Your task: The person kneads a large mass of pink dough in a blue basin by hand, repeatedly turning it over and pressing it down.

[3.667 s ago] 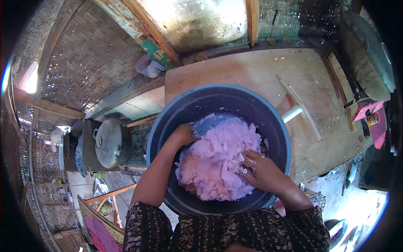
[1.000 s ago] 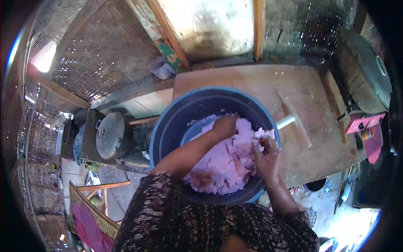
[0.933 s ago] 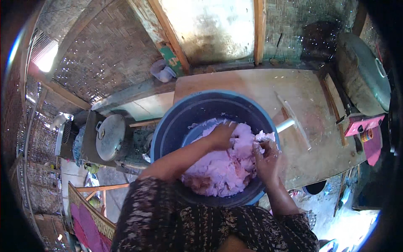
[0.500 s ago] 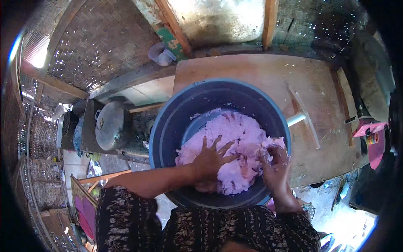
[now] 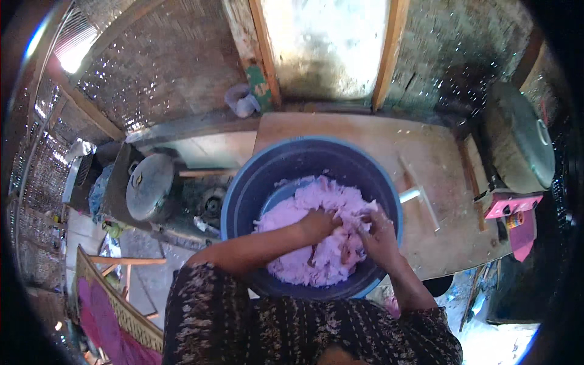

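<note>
A wide blue tub [image 5: 389, 176] holds a pale, pinkish-white, lumpy dough-like mixture [image 5: 292, 261] with a ragged surface. My left hand [image 5: 319, 225] presses into the middle of it, fingers curled down and partly hidden in the mass. At the mixture's right edge, close to the tub wall, my right hand [image 5: 380, 237] has bent fingers gripping some of it. Bits of the mixture stick to the right fingers. Both forearms reach over the near rim.
The tub stands on a brown wooden table [image 5: 426, 243] with a white T-shaped piece [image 5: 420, 193] to its right. A lidded metal pot [image 5: 150, 187] stands left. Farther right, a large pot [image 5: 517, 140] is above a pink box-like thing [image 5: 514, 207].
My left hand has gone from spread fingers on top of the mixture to fingers curled into it. My right hand has moved slightly left and down in the view, which has tilted.
</note>
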Action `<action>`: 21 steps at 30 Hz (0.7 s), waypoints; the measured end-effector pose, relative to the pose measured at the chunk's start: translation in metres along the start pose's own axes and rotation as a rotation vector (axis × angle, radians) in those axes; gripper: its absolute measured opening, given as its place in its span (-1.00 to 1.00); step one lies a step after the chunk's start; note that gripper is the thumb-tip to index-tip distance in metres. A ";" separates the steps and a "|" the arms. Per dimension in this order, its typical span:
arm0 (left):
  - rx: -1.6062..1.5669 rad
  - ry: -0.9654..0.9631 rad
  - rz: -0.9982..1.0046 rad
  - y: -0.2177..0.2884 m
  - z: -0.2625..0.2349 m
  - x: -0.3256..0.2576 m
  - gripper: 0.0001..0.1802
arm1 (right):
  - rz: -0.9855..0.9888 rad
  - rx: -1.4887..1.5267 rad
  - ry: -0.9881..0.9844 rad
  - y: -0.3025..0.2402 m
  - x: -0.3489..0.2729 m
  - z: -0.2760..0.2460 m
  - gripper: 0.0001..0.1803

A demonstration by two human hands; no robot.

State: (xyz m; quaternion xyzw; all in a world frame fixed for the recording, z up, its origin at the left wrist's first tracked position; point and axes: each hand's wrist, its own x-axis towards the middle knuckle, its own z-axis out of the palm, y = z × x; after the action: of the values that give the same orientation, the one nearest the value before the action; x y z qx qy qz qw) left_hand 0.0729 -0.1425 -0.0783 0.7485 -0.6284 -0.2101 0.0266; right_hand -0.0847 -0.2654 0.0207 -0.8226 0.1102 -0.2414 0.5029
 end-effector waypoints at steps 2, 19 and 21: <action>-0.071 0.161 0.198 -0.009 0.003 -0.024 -0.38 | -0.090 0.035 -0.077 -0.026 -0.001 -0.012 -0.82; -0.853 0.394 0.105 0.014 -0.132 -0.080 -0.61 | -0.218 -0.665 -1.056 -0.068 0.072 0.005 -0.42; -0.624 0.435 0.115 -0.008 -0.127 -0.077 -0.68 | -0.182 -0.595 -0.983 -0.062 0.072 0.008 -0.44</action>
State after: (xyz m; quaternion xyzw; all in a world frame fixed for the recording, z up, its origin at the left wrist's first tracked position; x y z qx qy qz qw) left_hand 0.1154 -0.0954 0.0562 0.6951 -0.5548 -0.2256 0.3976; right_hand -0.0223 -0.2604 0.0926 -0.9502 -0.1443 0.1677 0.2195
